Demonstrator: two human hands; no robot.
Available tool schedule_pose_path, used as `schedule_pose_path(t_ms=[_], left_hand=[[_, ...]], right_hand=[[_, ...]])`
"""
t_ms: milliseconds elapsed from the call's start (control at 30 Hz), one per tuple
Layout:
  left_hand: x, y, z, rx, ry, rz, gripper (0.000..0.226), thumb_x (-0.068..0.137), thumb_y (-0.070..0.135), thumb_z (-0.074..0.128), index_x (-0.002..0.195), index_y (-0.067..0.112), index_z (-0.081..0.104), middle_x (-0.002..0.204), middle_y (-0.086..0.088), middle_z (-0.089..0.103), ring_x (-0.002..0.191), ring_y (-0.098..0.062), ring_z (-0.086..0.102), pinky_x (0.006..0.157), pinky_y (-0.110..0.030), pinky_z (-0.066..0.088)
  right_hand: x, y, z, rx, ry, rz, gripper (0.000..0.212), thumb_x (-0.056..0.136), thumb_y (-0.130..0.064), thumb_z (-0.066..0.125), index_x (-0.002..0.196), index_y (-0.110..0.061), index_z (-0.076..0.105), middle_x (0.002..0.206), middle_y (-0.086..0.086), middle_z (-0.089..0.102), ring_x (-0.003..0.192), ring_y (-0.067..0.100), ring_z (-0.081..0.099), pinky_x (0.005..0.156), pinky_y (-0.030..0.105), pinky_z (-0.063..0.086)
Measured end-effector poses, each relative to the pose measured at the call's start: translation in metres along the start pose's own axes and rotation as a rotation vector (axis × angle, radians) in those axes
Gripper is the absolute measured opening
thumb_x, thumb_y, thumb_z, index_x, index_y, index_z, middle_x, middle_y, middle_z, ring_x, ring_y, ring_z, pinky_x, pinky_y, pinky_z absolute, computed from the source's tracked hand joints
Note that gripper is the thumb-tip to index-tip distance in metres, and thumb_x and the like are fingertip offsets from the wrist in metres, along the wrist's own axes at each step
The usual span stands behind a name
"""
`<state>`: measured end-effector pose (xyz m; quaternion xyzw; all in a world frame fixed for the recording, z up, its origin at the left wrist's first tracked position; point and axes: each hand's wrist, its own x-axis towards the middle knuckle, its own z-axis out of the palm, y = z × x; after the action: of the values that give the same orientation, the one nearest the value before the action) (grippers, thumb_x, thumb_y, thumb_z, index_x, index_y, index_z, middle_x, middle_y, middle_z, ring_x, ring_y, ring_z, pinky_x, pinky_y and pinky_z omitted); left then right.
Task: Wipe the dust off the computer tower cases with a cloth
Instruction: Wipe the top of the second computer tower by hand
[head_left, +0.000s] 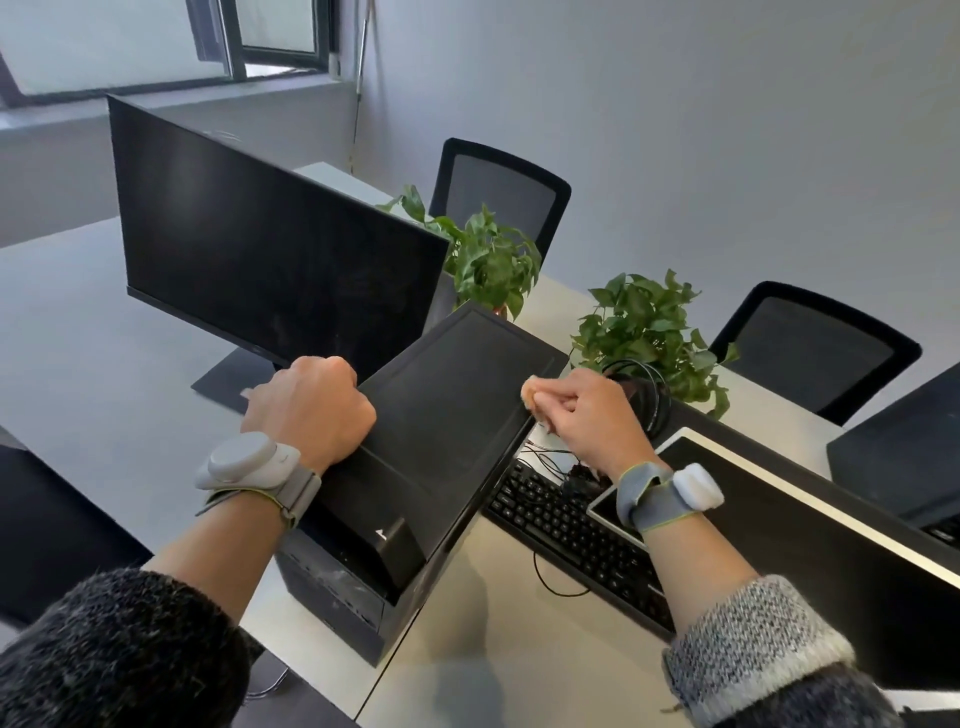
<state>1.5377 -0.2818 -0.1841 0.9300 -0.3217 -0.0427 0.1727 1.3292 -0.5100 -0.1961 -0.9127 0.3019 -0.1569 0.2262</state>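
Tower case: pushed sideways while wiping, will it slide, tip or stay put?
Probably stiff and fairly heavy: the tower case is a boxy, hard-panelled black unit. It stands tall and narrow on the desk, so a push near the top could tip it; the left hand gripping its top edge likely steadies it. The smooth desk may let it slide.

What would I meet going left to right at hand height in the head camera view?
left hand → computer tower case → cloth → right hand → coiled black cable → far-right office chair
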Motion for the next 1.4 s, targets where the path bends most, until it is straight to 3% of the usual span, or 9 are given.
schedule_pose_path(t_ms=[267,367,600,767,900,967,1133,1300,1400], left_hand=[[0.000,0.003,0.001,-0.008,-0.004,-0.016,0.021,0.097,0.023,0.055,0.097,0.020,0.076,0.086,0.001,0.067,0.060,-0.009,0.049,0.048,-0.022,0.033],[0.002,0.003,0.002,-0.004,-0.003,-0.003,0.021,0.097,0.023,0.055,0.096,0.020,0.076,0.083,0.002,0.067,0.061,-0.011,0.053,0.049,-0.023,0.036],[-0.001,0.005,0.000,0.047,-0.011,0.019,0.020,0.093,0.023,0.053,0.090,0.021,0.073,0.083,-0.002,0.063,0.073,-0.027,0.060,0.065,-0.035,0.047],[-0.007,0.008,-0.003,0.045,-0.025,0.000,0.019,0.089,0.024,0.053,0.085,0.023,0.072,0.082,-0.003,0.063,0.076,-0.034,0.063,0.077,-0.047,0.059],[-0.008,0.010,-0.005,0.039,-0.030,0.009,0.020,0.090,0.023,0.053,0.086,0.022,0.073,0.083,-0.003,0.064,0.074,-0.032,0.064,0.073,-0.044,0.060],[-0.005,0.007,-0.005,0.027,-0.028,0.013,0.021,0.092,0.023,0.053,0.088,0.022,0.074,0.082,-0.002,0.065,0.073,-0.028,0.064,0.070,-0.041,0.060],[-0.002,0.004,-0.001,-0.004,-0.014,0.006,0.023,0.096,0.023,0.053,0.094,0.022,0.076,0.083,0.002,0.065,0.069,-0.019,0.060,0.057,-0.028,0.044],[-0.003,0.003,-0.002,0.003,-0.010,0.006,0.024,0.094,0.022,0.052,0.094,0.022,0.076,0.087,0.000,0.067,0.074,-0.025,0.063,0.066,-0.034,0.052],[-0.003,0.007,-0.002,0.012,-0.025,-0.011,0.023,0.091,0.022,0.052,0.091,0.023,0.076,0.089,-0.003,0.068,0.082,-0.032,0.067,0.084,-0.048,0.060]], right_hand=[[0.079,0.024,0.006,-0.247,0.078,0.170,0.035,0.098,-0.025,0.052,0.070,-0.036,0.068,0.104,0.007,0.055,0.085,0.031,0.061,0.076,0.038,0.053],[0.071,0.021,0.016,-0.283,0.123,0.179,0.028,0.104,-0.022,0.049,0.091,-0.028,0.073,0.112,0.006,0.045,0.091,0.033,0.060,0.080,0.041,0.053],[-0.016,-0.030,0.041,-0.215,0.164,-0.126,0.016,0.100,-0.020,0.053,0.097,-0.030,0.064,0.103,-0.005,0.043,0.088,0.022,0.053,0.068,0.038,0.052],[-0.089,-0.080,0.054,-0.119,0.044,-0.335,0.013,0.107,-0.022,0.050,0.106,-0.029,0.061,0.105,-0.008,0.045,0.094,0.015,0.049,0.067,0.044,0.053],[-0.103,-0.077,0.048,0.017,-0.105,-0.512,0.031,0.111,-0.029,0.050,0.137,-0.027,0.066,0.117,-0.006,0.054,0.105,0.014,0.056,0.078,0.039,0.057],[-0.094,-0.069,0.046,0.009,-0.126,-0.541,0.033,0.110,-0.033,0.053,0.141,-0.030,0.066,0.116,-0.008,0.054,0.104,0.011,0.055,0.079,0.037,0.056],[-0.015,-0.019,0.034,-0.145,0.078,-0.279,0.017,0.103,-0.037,0.057,0.114,-0.036,0.070,0.103,-0.007,0.047,0.097,0.017,0.055,0.073,0.044,0.057],[0.069,0.024,0.014,-0.260,0.163,0.106,0.015,0.104,-0.032,0.057,0.095,-0.024,0.065,0.108,0.003,0.055,0.106,0.029,0.059,0.082,0.043,0.055],[0.094,0.026,0.011,-0.291,0.153,0.152,0.035,0.104,-0.026,0.051,0.071,-0.030,0.058,0.106,0.009,0.055,0.106,0.036,0.060,0.079,0.042,0.053]])
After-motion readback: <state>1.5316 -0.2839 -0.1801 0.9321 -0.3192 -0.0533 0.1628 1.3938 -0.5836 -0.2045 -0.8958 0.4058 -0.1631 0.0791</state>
